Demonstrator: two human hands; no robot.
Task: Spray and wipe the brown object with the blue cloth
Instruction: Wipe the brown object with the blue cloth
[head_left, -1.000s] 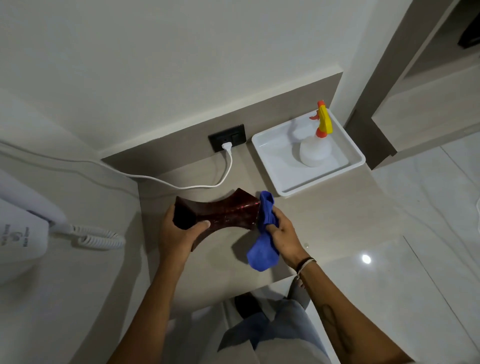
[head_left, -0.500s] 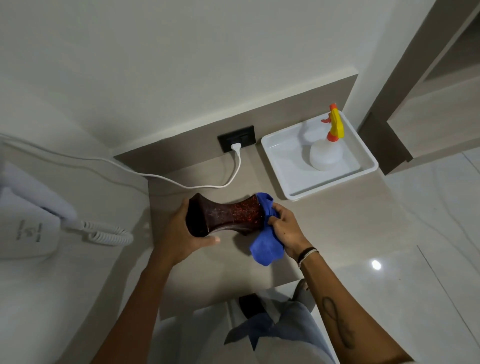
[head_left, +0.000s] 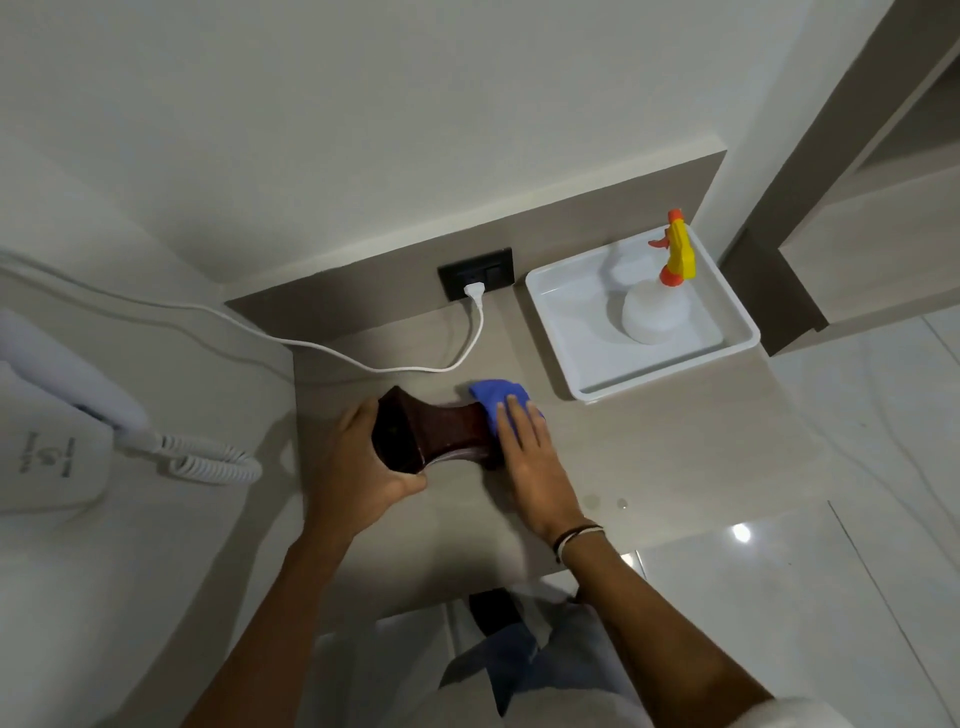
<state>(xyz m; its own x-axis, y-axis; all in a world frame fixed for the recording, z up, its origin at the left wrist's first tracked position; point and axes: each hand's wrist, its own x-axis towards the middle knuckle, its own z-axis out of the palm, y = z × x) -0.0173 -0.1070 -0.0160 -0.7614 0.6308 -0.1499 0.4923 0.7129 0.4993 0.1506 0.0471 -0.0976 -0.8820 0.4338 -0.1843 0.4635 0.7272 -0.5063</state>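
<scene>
The brown object (head_left: 436, 434) is a dark glossy piece with flared ends, lying across the beige counter (head_left: 649, 452). My left hand (head_left: 358, 467) grips its left end. My right hand (head_left: 530, 462) presses the blue cloth (head_left: 493, 397) flat over its right end, and most of the cloth is hidden under my palm. A white spray bottle (head_left: 657, 306) with a yellow and orange trigger head stands in the white tray (head_left: 561, 332) at the back right, away from both hands.
A white cable (head_left: 415, 366) runs from a black wall socket (head_left: 475, 273) across the counter behind the object. A white wall-mounted device with a coiled cord (head_left: 208, 460) hangs at the left. The counter's front edge and glossy floor (head_left: 805, 597) lie beyond my right arm.
The object has come down from a raised tilt to lie low on the counter. My right hand moved from its end onto its top, flattening the cloth that hung down before.
</scene>
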